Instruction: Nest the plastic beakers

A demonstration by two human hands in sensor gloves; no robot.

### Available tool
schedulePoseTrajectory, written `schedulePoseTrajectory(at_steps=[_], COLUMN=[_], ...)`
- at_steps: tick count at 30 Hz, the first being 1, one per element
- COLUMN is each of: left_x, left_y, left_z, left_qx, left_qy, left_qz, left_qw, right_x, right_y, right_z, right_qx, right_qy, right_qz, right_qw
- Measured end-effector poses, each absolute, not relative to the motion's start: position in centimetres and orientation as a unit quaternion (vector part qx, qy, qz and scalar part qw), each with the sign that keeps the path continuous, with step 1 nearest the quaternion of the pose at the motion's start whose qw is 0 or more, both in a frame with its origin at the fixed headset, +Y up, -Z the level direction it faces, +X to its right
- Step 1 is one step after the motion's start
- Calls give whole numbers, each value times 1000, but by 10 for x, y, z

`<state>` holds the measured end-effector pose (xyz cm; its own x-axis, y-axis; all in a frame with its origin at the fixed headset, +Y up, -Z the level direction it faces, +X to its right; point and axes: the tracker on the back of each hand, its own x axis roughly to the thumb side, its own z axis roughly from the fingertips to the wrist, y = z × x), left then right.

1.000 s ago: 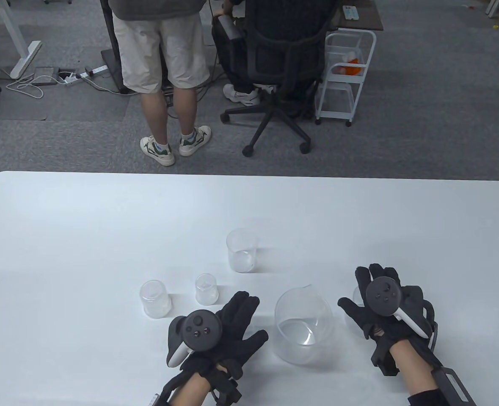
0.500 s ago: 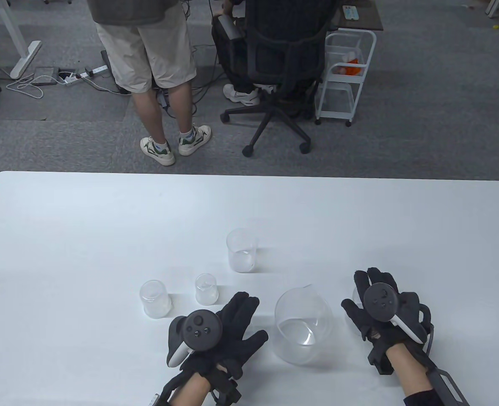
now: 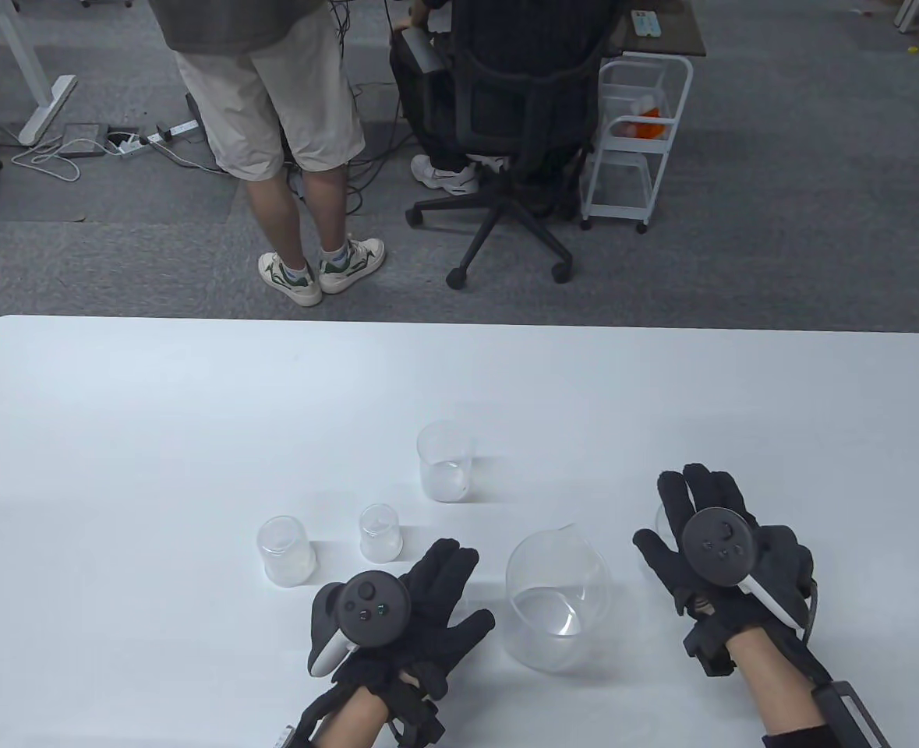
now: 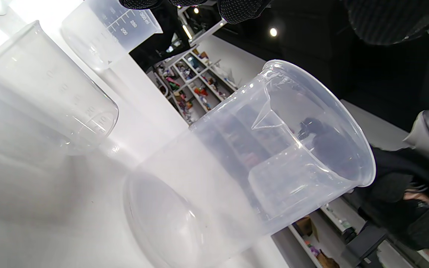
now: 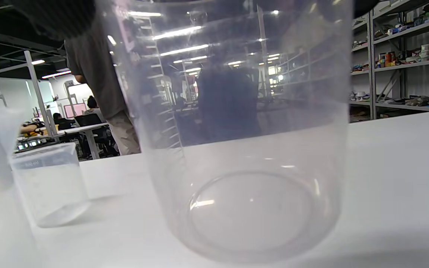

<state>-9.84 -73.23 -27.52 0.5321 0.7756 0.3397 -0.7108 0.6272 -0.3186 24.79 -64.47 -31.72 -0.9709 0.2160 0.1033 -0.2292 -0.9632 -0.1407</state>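
Observation:
Several clear plastic beakers stand on the white table (image 3: 194,405). The large beaker (image 3: 559,600) is between my hands; it also shows in the left wrist view (image 4: 259,160). A medium beaker (image 3: 445,461) stands behind it, and two small ones (image 3: 379,533) (image 3: 284,549) stand to the left. My left hand (image 3: 467,584) rests flat on the table beside the large beaker, fingers spread, holding nothing. My right hand (image 3: 673,514) grips a further beaker (image 3: 659,520), mostly hidden under the glove. That beaker fills the right wrist view (image 5: 244,149), upright and low over the table.
In the right wrist view the medium beaker (image 5: 47,182) stands to the left. Beyond the table's far edge a person stands (image 3: 272,117) and another sits in an office chair (image 3: 506,117) beside a white trolley (image 3: 634,132).
My right hand has moved a little forward and to the right, and the beaker under it has moved along. The left hand has not moved. The standing person has shifted left.

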Motion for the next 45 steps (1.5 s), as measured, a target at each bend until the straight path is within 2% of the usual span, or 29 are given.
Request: schedulePoseTrajectory(at_steps=[10,18,24,37,45], left_x=[-98,-98,-97,-98,-98], left_y=[-733,-733,-733,-734,-734], left_z=[-275,-275,-275,-275,-276], left_qx=[-73,-74,-75,-80,-81], left_qy=[-230,-230,-230,-228,-228], left_qz=[424,423,423,421,417], left_qw=[873,873,873,874,876], right_x=[220,190,166,133,125], right_y=[-576,-558,-569,-629,-653], right_z=[-294,-277,-271,-278,-279], right_qx=[103,168,205,246,254], right_qy=[-141,-148,-130,-47,-37], right_qz=[974,960,958,960,962], right_qw=[144,167,155,125,90])
